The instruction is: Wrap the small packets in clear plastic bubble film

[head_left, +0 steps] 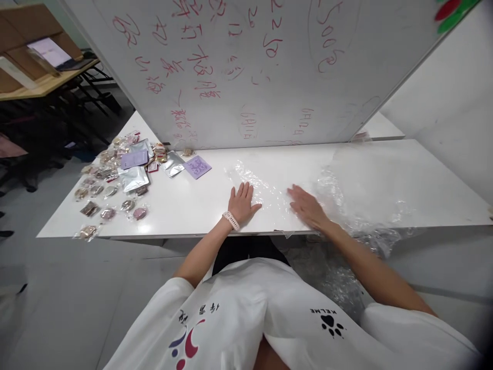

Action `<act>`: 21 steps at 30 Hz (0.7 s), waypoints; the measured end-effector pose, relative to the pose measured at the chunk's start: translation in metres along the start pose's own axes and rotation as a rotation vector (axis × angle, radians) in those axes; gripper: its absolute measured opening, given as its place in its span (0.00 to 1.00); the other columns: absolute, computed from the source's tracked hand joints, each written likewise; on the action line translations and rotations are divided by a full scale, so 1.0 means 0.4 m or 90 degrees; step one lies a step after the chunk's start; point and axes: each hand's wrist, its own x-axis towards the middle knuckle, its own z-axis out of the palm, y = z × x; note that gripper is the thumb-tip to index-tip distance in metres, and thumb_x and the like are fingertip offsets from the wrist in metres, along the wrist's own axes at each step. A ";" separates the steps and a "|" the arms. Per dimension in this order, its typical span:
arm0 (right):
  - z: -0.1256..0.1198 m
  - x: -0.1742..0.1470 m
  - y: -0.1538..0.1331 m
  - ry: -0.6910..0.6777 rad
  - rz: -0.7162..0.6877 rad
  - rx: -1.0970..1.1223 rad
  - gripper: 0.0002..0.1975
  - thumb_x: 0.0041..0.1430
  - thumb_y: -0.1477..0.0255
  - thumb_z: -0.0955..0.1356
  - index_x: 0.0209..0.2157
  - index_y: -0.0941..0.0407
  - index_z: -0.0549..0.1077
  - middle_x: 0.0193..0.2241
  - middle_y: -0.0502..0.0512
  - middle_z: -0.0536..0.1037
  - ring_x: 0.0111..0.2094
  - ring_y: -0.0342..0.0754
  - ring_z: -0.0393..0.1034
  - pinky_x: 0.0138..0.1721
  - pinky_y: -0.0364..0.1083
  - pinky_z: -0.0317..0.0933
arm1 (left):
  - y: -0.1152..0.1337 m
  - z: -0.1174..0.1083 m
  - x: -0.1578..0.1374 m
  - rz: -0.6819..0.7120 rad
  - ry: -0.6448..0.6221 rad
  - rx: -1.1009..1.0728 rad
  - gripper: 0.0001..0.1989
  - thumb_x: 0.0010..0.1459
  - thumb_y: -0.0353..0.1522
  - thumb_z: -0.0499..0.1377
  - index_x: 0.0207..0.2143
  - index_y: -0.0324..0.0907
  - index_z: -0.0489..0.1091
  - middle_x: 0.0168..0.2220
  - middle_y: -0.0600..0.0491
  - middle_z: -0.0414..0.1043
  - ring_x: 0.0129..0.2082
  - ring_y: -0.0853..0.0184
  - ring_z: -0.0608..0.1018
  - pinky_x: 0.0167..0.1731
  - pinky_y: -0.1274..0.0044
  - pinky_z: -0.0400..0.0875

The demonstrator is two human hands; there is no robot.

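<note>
A clear plastic bag [264, 187] lies flattened on the white table [192, 205] in front of me. My left hand [242, 204] rests palm down on its left part, fingers stretched out. Over its right side is my right hand [306, 206], slightly blurred, with its fingers extended and nothing visible in them. More crinkled clear plastic [335, 192] spreads to the right of that hand, and some of it hangs over the table's front edge.
On the left lies a pile of small wrapped items [108, 172] with silver pouches [133, 179] and a purple packet [134, 159]. A purple patterned card [197, 167] sits nearer. A whiteboard [246, 77] stands along the back. Loose plastic [342, 282] lies below the table.
</note>
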 end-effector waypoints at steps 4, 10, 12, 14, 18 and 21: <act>-0.033 -0.042 0.138 0.046 0.118 -0.073 0.30 0.69 0.59 0.53 0.64 0.59 0.64 0.68 0.63 0.58 0.69 0.56 0.51 0.67 0.58 0.50 | -0.013 0.007 -0.124 -0.044 0.040 0.037 0.36 0.67 0.47 0.49 0.69 0.34 0.52 0.70 0.36 0.48 0.70 0.45 0.54 0.64 0.53 0.51; -0.075 -0.023 -0.011 0.135 0.091 -0.114 0.28 0.69 0.59 0.55 0.62 0.59 0.67 0.65 0.65 0.63 0.68 0.60 0.51 0.65 0.63 0.50 | 0.042 -0.027 -0.260 -0.084 0.097 0.028 0.24 0.66 0.43 0.52 0.57 0.36 0.67 0.61 0.34 0.65 0.54 0.46 0.71 0.49 0.58 0.66; -0.045 0.008 -0.131 0.095 0.014 -0.084 0.29 0.70 0.58 0.54 0.64 0.57 0.64 0.67 0.62 0.60 0.70 0.57 0.47 0.67 0.61 0.47 | 0.046 -0.039 -0.265 -0.098 0.113 -0.014 0.19 0.67 0.42 0.52 0.51 0.40 0.72 0.53 0.39 0.73 0.48 0.51 0.74 0.46 0.60 0.67; 0.005 0.031 -0.233 0.002 -0.054 -0.062 0.31 0.69 0.54 0.56 0.66 0.55 0.61 0.70 0.61 0.53 0.71 0.59 0.42 0.67 0.63 0.45 | 0.024 -0.051 -0.258 -0.123 0.159 -0.064 0.17 0.68 0.41 0.51 0.49 0.42 0.73 0.48 0.43 0.76 0.47 0.54 0.74 0.47 0.62 0.68; 0.091 0.028 -0.318 -0.086 -0.153 -0.061 0.37 0.68 0.49 0.55 0.71 0.54 0.50 0.72 0.61 0.44 0.72 0.57 0.34 0.69 0.63 0.35 | -0.105 -0.089 -0.224 -0.202 0.282 -0.076 0.20 0.67 0.40 0.52 0.56 0.40 0.69 0.61 0.41 0.66 0.61 0.51 0.67 0.57 0.59 0.63; 0.103 0.001 -0.303 -0.092 -0.201 -0.077 0.41 0.66 0.45 0.57 0.71 0.52 0.47 0.72 0.61 0.41 0.72 0.56 0.32 0.70 0.62 0.34 | -0.248 -0.123 -0.191 -0.285 0.269 -0.028 0.27 0.65 0.41 0.54 0.62 0.37 0.63 0.69 0.36 0.50 0.70 0.45 0.52 0.63 0.52 0.53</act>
